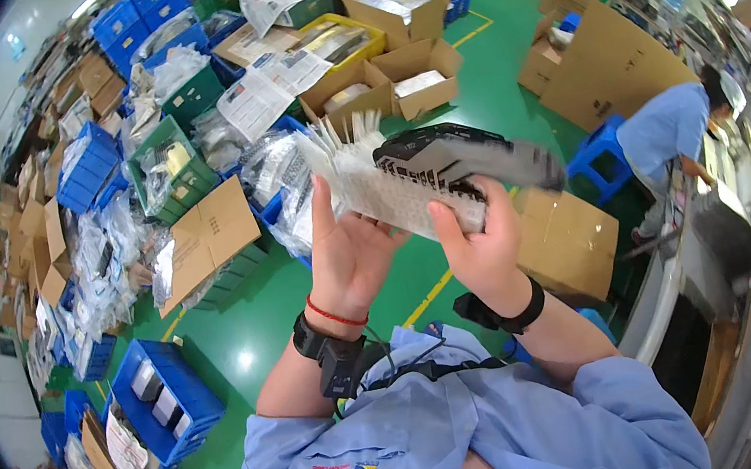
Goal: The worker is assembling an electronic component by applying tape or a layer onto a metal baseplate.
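Observation:
In front of my chest I hold a white bubble-wrap bag [405, 200], its upper left end loose and ragged. A black and grey molded part [472, 159] lies against the bag's far side, its right end smeared by motion. My right hand [486, 241] is closed on the bag's right end, thumb on the near face; its other fingers are partly hidden behind, by the black part. My left hand [353, 248] is at the bag's left end, palm turned up, thumb along the edge and curled fingers partly hidden under the wrap.
Open cardboard boxes [417, 78] and a yellow crate [343, 39] stand ahead. Green and blue crates with plastic-wrapped goods crowd the left; a blue crate [186, 395] sits nearer. At right are a closed carton [567, 237], a blue stool [599, 159] and a co-worker [666, 131] by a conveyor-like bench.

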Available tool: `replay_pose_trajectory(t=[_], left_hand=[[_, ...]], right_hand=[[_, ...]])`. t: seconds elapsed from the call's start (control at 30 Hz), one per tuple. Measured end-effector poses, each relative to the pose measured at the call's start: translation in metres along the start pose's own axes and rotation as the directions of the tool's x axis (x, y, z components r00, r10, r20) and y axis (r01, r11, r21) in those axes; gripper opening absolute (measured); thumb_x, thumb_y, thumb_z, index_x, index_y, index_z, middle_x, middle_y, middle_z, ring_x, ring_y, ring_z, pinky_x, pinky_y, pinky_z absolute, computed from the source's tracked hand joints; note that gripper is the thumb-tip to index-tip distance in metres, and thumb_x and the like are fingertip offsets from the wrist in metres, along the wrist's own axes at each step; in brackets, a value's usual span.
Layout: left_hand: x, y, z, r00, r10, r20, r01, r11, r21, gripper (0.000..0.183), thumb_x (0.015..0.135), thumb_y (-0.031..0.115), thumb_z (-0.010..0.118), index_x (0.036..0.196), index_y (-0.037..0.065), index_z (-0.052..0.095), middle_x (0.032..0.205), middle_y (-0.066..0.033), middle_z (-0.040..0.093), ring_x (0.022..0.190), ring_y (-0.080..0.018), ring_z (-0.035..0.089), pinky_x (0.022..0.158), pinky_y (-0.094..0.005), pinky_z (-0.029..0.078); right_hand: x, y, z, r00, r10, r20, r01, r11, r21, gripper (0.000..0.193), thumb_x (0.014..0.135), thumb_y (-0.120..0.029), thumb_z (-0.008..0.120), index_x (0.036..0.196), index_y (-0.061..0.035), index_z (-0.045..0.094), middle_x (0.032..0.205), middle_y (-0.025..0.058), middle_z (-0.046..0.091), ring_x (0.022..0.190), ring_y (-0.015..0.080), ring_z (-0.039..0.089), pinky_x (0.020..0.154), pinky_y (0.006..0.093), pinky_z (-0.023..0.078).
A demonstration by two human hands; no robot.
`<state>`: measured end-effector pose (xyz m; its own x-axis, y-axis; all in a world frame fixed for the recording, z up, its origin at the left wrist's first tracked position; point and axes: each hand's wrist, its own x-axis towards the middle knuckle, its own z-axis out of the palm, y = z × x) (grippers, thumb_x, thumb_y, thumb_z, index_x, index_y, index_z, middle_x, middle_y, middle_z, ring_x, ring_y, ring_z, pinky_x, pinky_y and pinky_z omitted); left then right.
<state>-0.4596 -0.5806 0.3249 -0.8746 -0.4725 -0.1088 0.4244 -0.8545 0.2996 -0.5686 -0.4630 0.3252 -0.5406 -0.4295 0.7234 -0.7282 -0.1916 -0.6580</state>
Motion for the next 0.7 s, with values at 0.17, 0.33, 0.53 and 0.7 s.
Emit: replay_pose_trajectory(t=[0.17, 0.33, 0.53, 0.7], left_hand=[[0.071, 0.006, 0.027, 0.997, 0.003, -0.077, 0.003, 0.997, 0.071, 0.081, 0.088, 0.066, 0.046, 0.133, 0.000, 0.044, 0.122, -0.0163, 0.058, 0.113, -0.0312, 0.056, 0.102, -0.0460, 0.042], [0.171, 0.005, 0.035, 0.997, -0.064, 0.030, 0.061, 0.992, 0.107, 0.056, 0.094, 0.047, 0.046, 0.123, -0.001, 0.052, 0.110, -0.0153, 0.063, 0.099, -0.0271, 0.062, 0.091, -0.0405, 0.050], [0.324, 0.015, 0.046, 0.976, -0.168, 0.137, 0.138, 0.970, 0.201, 0.057, 0.094, 0.047, 0.047, 0.125, 0.000, 0.049, 0.121, -0.0153, 0.059, 0.103, -0.0258, 0.060, 0.090, -0.0400, 0.050], [0.469, 0.015, 0.072, 0.930, -0.302, 0.211, 0.311, 0.950, -0.007, 0.068, 0.093, 0.051, 0.046, 0.137, 0.001, 0.038, 0.126, -0.0158, 0.054, 0.116, -0.0311, 0.054, 0.101, -0.0473, 0.044]], right_hand=[[0.052, 0.062, -0.019, 0.910, -0.210, 0.358, 0.156, 0.972, 0.174, 0.042, 0.069, -0.005, 0.071, 0.110, -0.0045, 0.060, 0.102, 0.0134, 0.066, 0.084, 0.0311, 0.065, 0.073, 0.0383, 0.053], [0.107, 0.134, -0.005, 0.786, -0.570, 0.241, 0.588, 0.809, -0.004, 0.041, 0.067, -0.003, 0.068, 0.107, -0.0064, 0.060, 0.102, 0.0100, 0.064, 0.084, 0.0292, 0.064, 0.069, 0.0353, 0.052], [0.197, 0.218, -0.016, 0.827, -0.318, 0.463, 0.377, 0.925, -0.039, 0.054, 0.060, -0.010, 0.073, 0.113, -0.0093, 0.060, 0.117, 0.0063, 0.058, 0.104, 0.0270, 0.057, 0.087, 0.0374, 0.044], [0.290, 0.280, -0.019, 0.837, -0.253, 0.485, 0.397, 0.891, -0.222, 0.058, 0.062, -0.016, 0.076, 0.117, -0.0101, 0.060, 0.119, 0.0076, 0.057, 0.105, 0.0288, 0.056, 0.089, 0.0378, 0.043]])
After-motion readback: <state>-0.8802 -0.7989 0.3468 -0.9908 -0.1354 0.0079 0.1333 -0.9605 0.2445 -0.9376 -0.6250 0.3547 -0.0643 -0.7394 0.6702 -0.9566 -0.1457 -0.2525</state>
